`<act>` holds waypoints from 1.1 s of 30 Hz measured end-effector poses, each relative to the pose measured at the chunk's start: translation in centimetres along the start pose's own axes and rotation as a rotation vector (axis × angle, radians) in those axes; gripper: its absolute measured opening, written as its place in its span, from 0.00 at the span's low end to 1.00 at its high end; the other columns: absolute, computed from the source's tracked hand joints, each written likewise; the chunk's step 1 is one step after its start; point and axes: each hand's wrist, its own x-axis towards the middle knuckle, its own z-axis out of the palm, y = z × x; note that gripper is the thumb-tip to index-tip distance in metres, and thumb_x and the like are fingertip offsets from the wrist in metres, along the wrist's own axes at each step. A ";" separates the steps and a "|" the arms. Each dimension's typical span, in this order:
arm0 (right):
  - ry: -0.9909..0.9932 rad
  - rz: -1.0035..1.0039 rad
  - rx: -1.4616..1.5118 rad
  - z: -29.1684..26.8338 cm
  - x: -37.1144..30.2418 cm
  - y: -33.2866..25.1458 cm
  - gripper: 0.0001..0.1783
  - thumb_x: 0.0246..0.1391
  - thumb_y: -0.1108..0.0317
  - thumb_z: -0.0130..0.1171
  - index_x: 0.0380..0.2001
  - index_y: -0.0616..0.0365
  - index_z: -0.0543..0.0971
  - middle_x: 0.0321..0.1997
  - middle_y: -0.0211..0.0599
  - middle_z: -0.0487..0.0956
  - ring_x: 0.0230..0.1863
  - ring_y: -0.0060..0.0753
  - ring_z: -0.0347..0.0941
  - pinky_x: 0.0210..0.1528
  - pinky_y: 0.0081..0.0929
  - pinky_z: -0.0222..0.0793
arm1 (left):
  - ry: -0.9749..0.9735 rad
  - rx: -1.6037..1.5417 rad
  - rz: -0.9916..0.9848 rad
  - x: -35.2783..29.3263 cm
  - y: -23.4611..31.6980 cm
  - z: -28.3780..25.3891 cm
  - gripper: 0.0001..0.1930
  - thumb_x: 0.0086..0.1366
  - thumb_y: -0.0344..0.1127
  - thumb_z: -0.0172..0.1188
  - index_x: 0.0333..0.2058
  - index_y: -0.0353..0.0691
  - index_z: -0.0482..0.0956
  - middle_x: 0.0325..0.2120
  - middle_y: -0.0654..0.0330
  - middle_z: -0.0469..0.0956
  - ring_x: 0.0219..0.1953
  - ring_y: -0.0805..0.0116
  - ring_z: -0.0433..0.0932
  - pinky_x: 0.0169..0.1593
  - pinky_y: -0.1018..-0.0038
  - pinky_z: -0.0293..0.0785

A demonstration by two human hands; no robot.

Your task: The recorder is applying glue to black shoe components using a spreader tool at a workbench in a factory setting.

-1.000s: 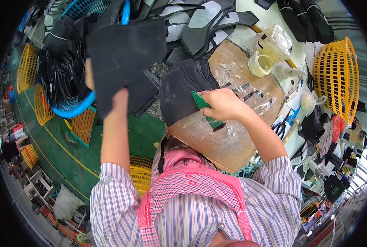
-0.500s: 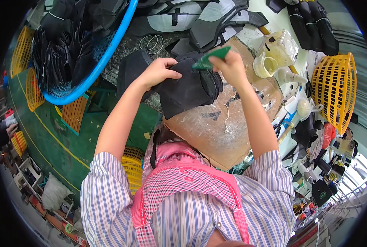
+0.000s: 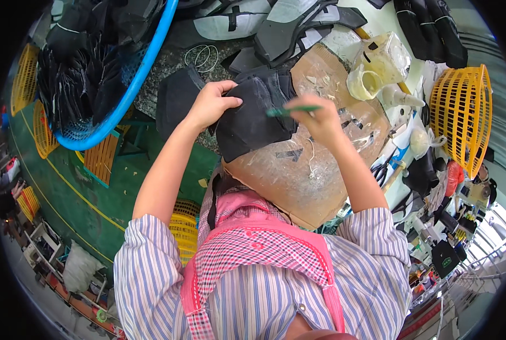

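Observation:
Black flat cut pieces [image 3: 247,130] lie in an overlapping, fanned stack on the table. My left hand [image 3: 212,106] is closed on the stack's left edge, its thumb pressed on the top piece. A greyish band runs along the edges of the upper pieces. In my right hand [image 3: 321,118], slightly blurred, is a flat green scraper [image 3: 292,110], seen nearly edge-on. Its tip is over the right part of the stack; whether it touches is hard to tell. Another black piece [image 3: 176,93] lies left of my left hand.
Brown cardboard [image 3: 298,181], smeared and stained, lies under the stack's right side. A pale, crusted tub [image 3: 366,82] stands to the right. A blue-rimmed basket [image 3: 114,116] with many black pieces is at left; a yellow basket [image 3: 462,122] stands far right.
My right hand has moved down, turning the green scraper from broad side to nearly edge-on, lower over the stack. My left hand keeps its hold on the stack.

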 end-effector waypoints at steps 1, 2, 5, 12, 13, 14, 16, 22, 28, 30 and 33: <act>-0.062 0.142 -0.025 -0.5 -1.9 -0.3 0.10 0.37 0.82 0.54 0.28 0.60 0.75 0.22 0.31 0.72 0.24 0.23 0.68 0.25 0.18 0.63 | 0.048 -0.038 0.043 -0.3 0.2 0.4 0.12 0.46 0.25 0.54 0.33 0.33 0.72 0.28 0.62 0.74 0.31 0.77 0.71 0.36 0.82 0.66; -0.063 0.141 -0.024 -1.2 -3.3 -0.3 0.10 0.37 0.82 0.54 0.28 0.60 0.75 0.22 0.31 0.72 0.24 0.23 0.68 0.25 0.18 0.63 | 0.050 -0.039 0.043 -0.3 -0.1 0.4 0.12 0.46 0.25 0.54 0.33 0.33 0.72 0.28 0.62 0.74 0.31 0.77 0.71 0.36 0.82 0.66; 0.133 0.345 0.051 -4.1 -5.6 0.2 0.03 0.41 0.77 0.54 0.24 0.62 0.75 0.18 0.32 0.71 0.19 0.22 0.66 0.23 0.18 0.61 | 0.121 0.043 0.031 -0.8 -0.3 0.3 0.13 0.46 0.23 0.53 0.35 0.35 0.71 0.30 0.62 0.74 0.33 0.75 0.71 0.38 0.81 0.66; 0.650 0.188 -0.555 -10.7 -4.9 10.1 0.10 0.45 0.64 0.57 0.24 0.62 0.75 0.16 0.38 0.72 0.21 0.25 0.65 0.26 0.22 0.61 | 0.024 0.049 0.176 -3.2 0.6 0.8 0.08 0.46 0.22 0.51 0.29 0.34 0.69 0.28 0.61 0.73 0.36 0.75 0.70 0.42 0.81 0.62; 0.623 0.475 -0.426 -12.5 -5.2 10.2 0.10 0.44 0.65 0.57 0.24 0.63 0.75 0.15 0.34 0.71 0.20 0.23 0.64 0.26 0.20 0.60 | 0.010 -0.029 0.181 -4.3 1.3 0.8 0.07 0.46 0.20 0.51 0.27 0.34 0.69 0.28 0.60 0.73 0.37 0.72 0.71 0.43 0.79 0.63; 0.799 0.333 -0.132 -13.5 -4.6 8.4 0.10 0.43 0.66 0.58 0.21 0.63 0.75 0.15 0.29 0.71 0.18 0.20 0.62 0.23 0.19 0.58 | 0.038 -0.103 0.278 -6.1 2.3 0.8 0.07 0.45 0.19 0.52 0.26 0.35 0.68 0.30 0.57 0.73 0.37 0.66 0.72 0.44 0.77 0.64; 0.994 0.348 0.193 -16.7 -6.9 9.5 0.10 0.42 0.68 0.58 0.17 0.63 0.73 0.14 0.25 0.69 0.16 0.16 0.60 0.19 0.19 0.55 | 0.406 0.041 0.594 -9.6 4.4 0.6 0.09 0.48 0.19 0.53 0.29 0.34 0.66 0.33 0.47 0.73 0.38 0.59 0.73 0.44 0.71 0.67; 0.686 0.490 0.353 -11.0 -5.9 6.7 0.09 0.45 0.68 0.55 0.19 0.63 0.73 0.15 0.28 0.71 0.14 0.17 0.62 0.17 0.16 0.56 | 0.487 1.039 0.468 -8.1 -0.9 -2.0 0.14 0.45 0.27 0.59 0.35 0.38 0.74 0.39 0.52 0.71 0.45 0.55 0.68 0.49 0.68 0.63; 0.210 0.291 0.433 -2.3 1.5 1.8 0.07 0.45 0.69 0.54 0.23 0.63 0.74 0.18 0.29 0.73 0.18 0.17 0.66 0.20 0.16 0.61 | 0.332 0.845 0.658 -6.5 -1.3 5.3 0.15 0.41 0.30 0.61 0.31 0.36 0.72 0.37 0.53 0.70 0.42 0.53 0.67 0.46 0.66 0.63; 0.029 0.273 0.249 -0.6 3.9 1.4 0.08 0.44 0.67 0.55 0.24 0.62 0.74 0.17 0.30 0.73 0.17 0.19 0.66 0.21 0.18 0.61 | 0.326 0.897 0.607 -5.7 -2.2 6.1 0.19 0.37 0.32 0.63 0.32 0.37 0.70 0.37 0.51 0.66 0.42 0.51 0.64 0.47 0.64 0.62; 0.076 0.241 -0.056 1.1 7.1 0.8 0.09 0.41 0.66 0.57 0.24 0.61 0.74 0.16 0.37 0.72 0.15 0.24 0.65 0.21 0.22 0.62 | 0.336 0.896 0.682 -5.4 -2.8 6.4 0.20 0.35 0.31 0.63 0.32 0.38 0.70 0.37 0.51 0.65 0.42 0.50 0.63 0.45 0.64 0.63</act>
